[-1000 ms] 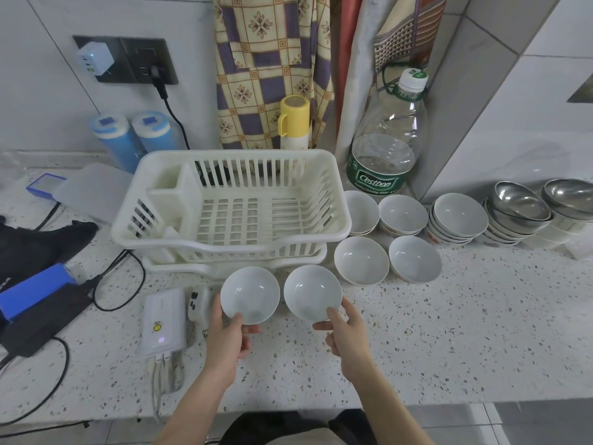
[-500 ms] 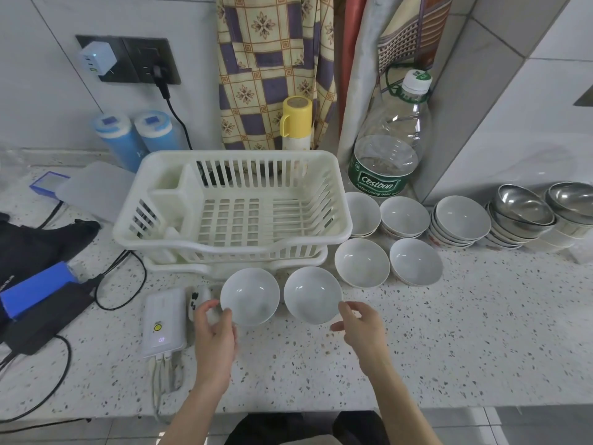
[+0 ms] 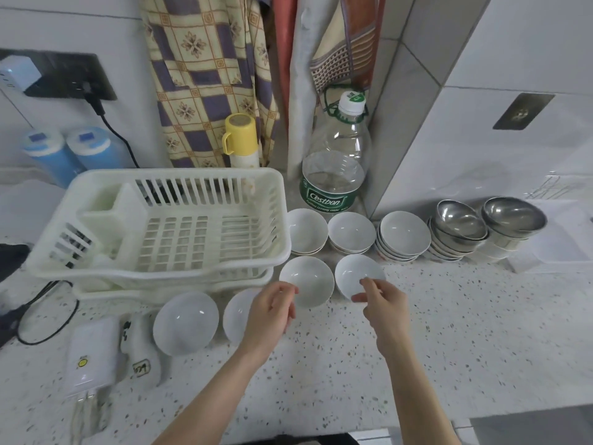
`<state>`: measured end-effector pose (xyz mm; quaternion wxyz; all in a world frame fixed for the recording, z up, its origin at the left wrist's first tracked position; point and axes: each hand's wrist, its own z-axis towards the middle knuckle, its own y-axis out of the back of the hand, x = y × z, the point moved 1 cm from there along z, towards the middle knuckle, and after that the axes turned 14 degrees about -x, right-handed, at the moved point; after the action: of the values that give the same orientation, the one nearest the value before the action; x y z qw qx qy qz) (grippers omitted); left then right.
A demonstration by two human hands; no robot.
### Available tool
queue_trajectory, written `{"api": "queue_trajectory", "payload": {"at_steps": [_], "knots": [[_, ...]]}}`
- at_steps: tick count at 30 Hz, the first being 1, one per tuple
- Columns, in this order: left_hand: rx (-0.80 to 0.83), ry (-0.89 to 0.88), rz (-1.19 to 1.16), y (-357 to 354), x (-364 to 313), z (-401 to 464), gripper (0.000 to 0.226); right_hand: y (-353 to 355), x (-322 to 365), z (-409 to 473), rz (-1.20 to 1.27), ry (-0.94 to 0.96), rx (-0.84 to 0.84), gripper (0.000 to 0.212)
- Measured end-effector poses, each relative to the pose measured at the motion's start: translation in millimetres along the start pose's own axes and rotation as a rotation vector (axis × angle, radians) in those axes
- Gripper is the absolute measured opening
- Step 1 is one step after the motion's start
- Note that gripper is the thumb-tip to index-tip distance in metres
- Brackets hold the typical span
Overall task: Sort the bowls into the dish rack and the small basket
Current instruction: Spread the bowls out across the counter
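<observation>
Two white bowls (image 3: 186,322) (image 3: 232,316) sit side by side in front of the white dish rack (image 3: 160,226), which holds nothing. Behind them to the right stand two more single white bowls. My left hand (image 3: 272,313) curls its fingers over the near-left rim of one white bowl (image 3: 311,277). My right hand (image 3: 382,300) pinches the near rim of the other white bowl (image 3: 351,274). Farther back are stacks of white bowls (image 3: 308,229) (image 3: 351,231) (image 3: 404,236) and steel bowls (image 3: 459,223) (image 3: 513,216).
A big water bottle (image 3: 333,175) and a yellow flask (image 3: 240,139) stand against the wall behind the rack. A white power bank (image 3: 93,351), a small white device (image 3: 141,351) and black cables (image 3: 48,309) lie at the front left. A shallow white tray (image 3: 561,248) is at the far right.
Both hands let go of the two bowls in front of the rack and moved right and away to the two single bowls behind them. The view shifted right.
</observation>
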<state>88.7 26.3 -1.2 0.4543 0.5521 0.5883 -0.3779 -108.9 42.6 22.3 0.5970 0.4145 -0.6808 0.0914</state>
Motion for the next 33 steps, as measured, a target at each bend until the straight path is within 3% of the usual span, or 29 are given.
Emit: {"api": "queue_trajectory", "payload": {"at_steps": [3, 6, 9, 11, 13, 17, 19, 23, 29, 33], "knots": [[0.027, 0.136, 0.044, -42, -6, 15, 0.012, 4, 8, 33, 0.003, -0.033, 0.020, 0.016], [0.000, 0.299, 0.118, -71, -6, 35, 0.040, -4, 9, 68, 0.054, -0.181, 0.052, 0.011], [-0.125, 0.324, 0.105, -86, -5, 50, 0.071, -17, 7, 92, 0.087, -0.315, 0.111, 0.010], [-0.212, 0.359, 0.043, -93, -6, 60, 0.078, -27, 6, 104, 0.060, -0.330, 0.138, 0.009], [-0.287, 0.410, -0.074, -99, -7, 73, 0.070, -37, 7, 114, 0.029, -0.343, 0.153, 0.013], [-0.430, 0.563, -0.394, -108, -8, 95, 0.031, -50, 9, 129, -0.072, -0.301, 0.196, 0.015], [-0.464, 0.571, -0.419, -111, -6, 102, 0.024, -55, 8, 135, -0.136, -0.259, 0.201, 0.020], [-0.509, 0.516, -0.396, -115, -7, 113, 0.036, -69, 4, 145, -0.218, -0.176, 0.176, 0.029], [-0.534, 0.374, -0.189, -112, -2, 117, 0.044, -79, -3, 151, -0.348, -0.044, 0.117, 0.024], [-0.554, 0.342, -0.162, -113, -5, 116, 0.051, -80, -4, 148, -0.295, -0.040, 0.082, 0.022]]}}
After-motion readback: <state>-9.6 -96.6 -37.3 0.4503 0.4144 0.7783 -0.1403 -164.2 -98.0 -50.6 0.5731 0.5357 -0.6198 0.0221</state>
